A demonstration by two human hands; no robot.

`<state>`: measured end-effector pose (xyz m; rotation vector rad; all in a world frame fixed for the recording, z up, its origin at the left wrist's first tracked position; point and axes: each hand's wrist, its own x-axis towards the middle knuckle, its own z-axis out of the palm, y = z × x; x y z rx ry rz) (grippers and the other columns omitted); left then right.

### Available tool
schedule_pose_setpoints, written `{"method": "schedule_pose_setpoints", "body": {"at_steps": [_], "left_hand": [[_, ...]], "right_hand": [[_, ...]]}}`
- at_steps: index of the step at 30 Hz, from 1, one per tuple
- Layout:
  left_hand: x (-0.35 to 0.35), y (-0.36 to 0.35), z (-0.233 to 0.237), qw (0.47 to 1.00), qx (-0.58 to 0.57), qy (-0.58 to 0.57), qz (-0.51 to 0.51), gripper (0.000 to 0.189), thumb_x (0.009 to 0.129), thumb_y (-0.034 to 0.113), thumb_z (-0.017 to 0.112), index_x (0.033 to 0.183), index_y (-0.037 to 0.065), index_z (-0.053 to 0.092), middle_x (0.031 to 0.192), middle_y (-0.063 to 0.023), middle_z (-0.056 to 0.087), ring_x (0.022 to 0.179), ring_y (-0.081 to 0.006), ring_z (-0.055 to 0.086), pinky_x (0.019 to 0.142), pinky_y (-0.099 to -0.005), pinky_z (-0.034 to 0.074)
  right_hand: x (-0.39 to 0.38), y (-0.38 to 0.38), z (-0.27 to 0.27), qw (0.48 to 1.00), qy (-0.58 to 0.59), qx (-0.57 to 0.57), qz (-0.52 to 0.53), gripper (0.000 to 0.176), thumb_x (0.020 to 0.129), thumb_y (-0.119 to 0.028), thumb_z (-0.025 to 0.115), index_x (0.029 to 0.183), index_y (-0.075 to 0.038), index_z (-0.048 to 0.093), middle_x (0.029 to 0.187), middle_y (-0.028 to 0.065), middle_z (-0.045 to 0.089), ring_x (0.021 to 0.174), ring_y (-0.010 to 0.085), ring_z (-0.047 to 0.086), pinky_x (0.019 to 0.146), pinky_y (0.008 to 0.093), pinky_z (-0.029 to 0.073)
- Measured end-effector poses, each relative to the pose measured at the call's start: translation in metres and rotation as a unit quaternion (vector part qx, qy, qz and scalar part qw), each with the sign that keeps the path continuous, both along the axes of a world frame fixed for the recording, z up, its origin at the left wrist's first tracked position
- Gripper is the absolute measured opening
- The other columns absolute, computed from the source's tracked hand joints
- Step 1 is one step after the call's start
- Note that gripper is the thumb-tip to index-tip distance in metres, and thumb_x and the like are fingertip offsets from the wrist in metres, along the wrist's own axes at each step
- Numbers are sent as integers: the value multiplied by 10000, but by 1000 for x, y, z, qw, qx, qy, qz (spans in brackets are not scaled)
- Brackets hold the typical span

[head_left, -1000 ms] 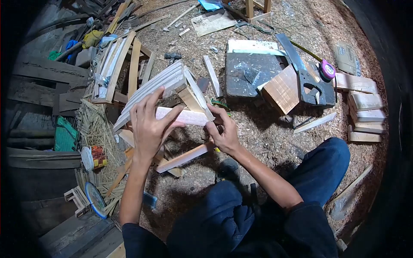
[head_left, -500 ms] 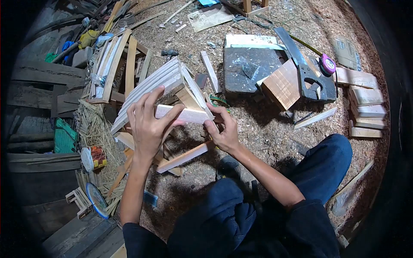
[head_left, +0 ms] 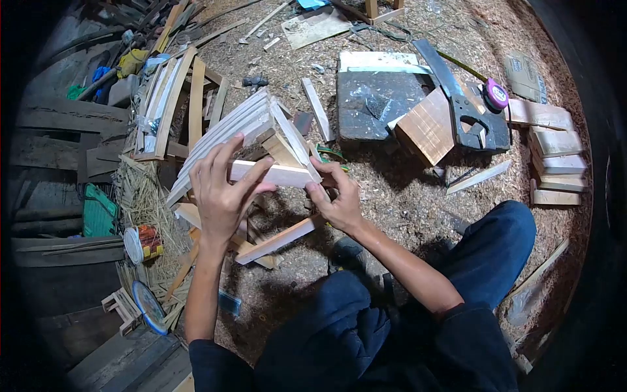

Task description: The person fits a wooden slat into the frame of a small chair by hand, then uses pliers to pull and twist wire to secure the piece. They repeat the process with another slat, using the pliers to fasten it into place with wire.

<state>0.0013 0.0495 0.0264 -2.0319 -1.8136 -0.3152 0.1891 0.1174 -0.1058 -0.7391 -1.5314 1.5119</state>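
Fingers (head_left: 219,163) of our left hand (head_left: 222,196), spread, grip the slat (head_left: 281,174); our right hand (head_left: 336,202) pinches its end. It lies crosswise between them.

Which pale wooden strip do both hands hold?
The short flat pale wooden strip against the slatted wooden frame: left hand and right hand grip its ends; other strips lie on the sawdust.

The left hand (head_left: 219,189) covers the left end of the pale slat (head_left: 281,173), the tin (head_left: 142,243) at mid-left carries a label too small to read, and the wooden legs (head_left: 373,8) are cut off by the top edge.
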Motion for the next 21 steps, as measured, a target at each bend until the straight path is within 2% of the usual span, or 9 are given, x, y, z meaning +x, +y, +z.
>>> {"method": "schedule_pose_setpoints", "body": {"at_steps": [3, 5, 6, 9, 12, 16, 17, 20, 21], "left_hand": [[-3, 0, 0, 1000, 0, -2, -14, 465, 718, 439, 769, 1153, 278, 751, 1368, -88, 573, 1238, -282, 542, 989, -415, 389], [-8, -2, -2, 1000, 20, -3, -3, 650, 723, 485, 766, 1317, 249, 647, 1347, -74, 593, 1209, -270, 552, 970, -428, 384], [-10, -3, -3, 1000, 21, 1, 4, 650, 723, 485, 766, 1317, 249, 647, 1347, -74, 593, 1209, -270, 552, 970, -428, 384], [-22, -12, -3, 993, 81, -55, 65, 891, 670, 532, 821, 1372, 71, 522, 1279, -73, 623, 1222, -276, 548, 1008, -421, 349], [-31, -25, -3, 983, 59, -113, 129, 875, 659, 533, 832, 1344, 72, 541, 1243, -71, 636, 1225, -268, 540, 1013, -411, 341], [-33, -38, 0, 952, 79, -249, 160, 521, 794, 421, 798, 1181, 101, 660, 1186, -49, 670, 1233, -253, 537, 1020, -407, 329], [-37, -38, 1, 955, 89, -249, 130, 318, 874, 337, 743, 1095, 113, 699, 1146, -33, 699, 1208, -246, 561, 1010, -399, 339], [-42, -39, 0, 950, 94, -270, 121, 267, 903, 305, 715, 1074, 101, 702, 1097, -22, 722, 1169, -237, 592, 1007, -391, 340], [-40, -38, 1, 947, 100, -277, 125, 227, 914, 284, 706, 1025, 86, 707, 1074, -22, 726, 1128, -228, 613, 998, -383, 341]], "right_hand": [[-2, 1, -3, 1000, -1, 10, -4, 450, 923, -217, 696, 1278, 35, 583, 1049, 226, 727, 905, 235, 737, 794, 354, 584], [0, 0, -1, 1000, -8, 17, -7, 448, 922, -214, 699, 1280, 30, 583, 1039, 220, 729, 900, 231, 738, 788, 351, 585], [0, 1, 0, 1000, -16, 25, -9, 447, 921, -211, 701, 1282, 25, 583, 1029, 214, 732, 895, 227, 739, 783, 349, 586], [-4, -4, -3, 999, -6, 36, -37, 430, 917, -188, 712, 1278, 9, 585, 987, 186, 739, 860, 211, 740, 756, 323, 584], [-5, -6, -4, 998, 13, 28, -46, 416, 922, -178, 712, 1267, 19, 588, 939, 148, 737, 844, 184, 725, 742, 306, 573], [-3, -8, 4, 999, 10, -22, -35, 383, 932, -160, 686, 1249, 33, 591, 879, 114, 727, 777, 153, 704, 670, 282, 565], [-3, -7, -1, 999, 4, -31, -27, 384, 936, -159, 674, 1253, 42, 588, 932, 130, 725, 818, 164, 705, 705, 296, 572], [-5, -7, -16, 998, -6, 32, -49, 391, 936, -159, 667, 1256, 50, 585, 1004, 153, 715, 867, 171, 703, 750, 310, 574], [-4, -7, -14, 999, -9, 6, -36, 399, 941, -172, 668, 1255, 59, 582, 1053, 167, 703, 900, 176, 698, 788, 321, 572]]}}
